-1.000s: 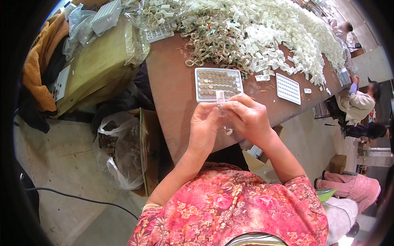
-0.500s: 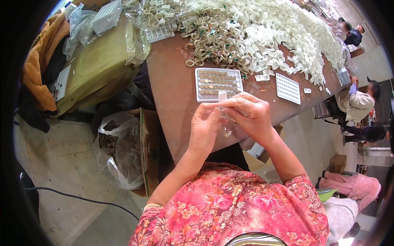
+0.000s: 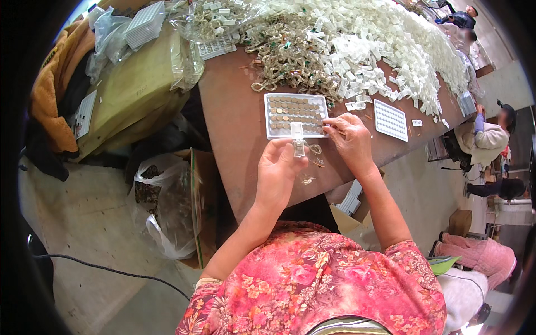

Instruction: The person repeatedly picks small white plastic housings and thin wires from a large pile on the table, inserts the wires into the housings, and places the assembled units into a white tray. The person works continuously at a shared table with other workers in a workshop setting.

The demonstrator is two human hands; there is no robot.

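My left hand point(image 3: 276, 173) pinches a small clear plastic case point(image 3: 298, 146) with its lid standing up, in front of a shallow white tray point(image 3: 267, 127). Rows of small round brownish discs point(image 3: 290, 104) sit in that tray. At the tray's right near corner is my right hand point(image 3: 354, 142), its thumb and fingers pressed together. Whatever they pinch is too small or hidden to make out. A pale looped strap point(image 3: 315, 149) lies on the table between the hands, and a small clear piece point(image 3: 306, 179) lies nearer me.
Beyond the tray, a heap of looped straps point(image 3: 296, 64) meets a large pile of clear cases point(image 3: 385, 56). A second white tray point(image 3: 391, 120) lies to the right. Left of the table point(image 3: 234, 111) stand a bagged carton point(image 3: 167, 201) and a yellowish package point(image 3: 134, 89). People sit at far right.
My hands have parted. The right one moved from the case to the tray's right near corner, while the left keeps the case, now with its lid upright and plainly visible.
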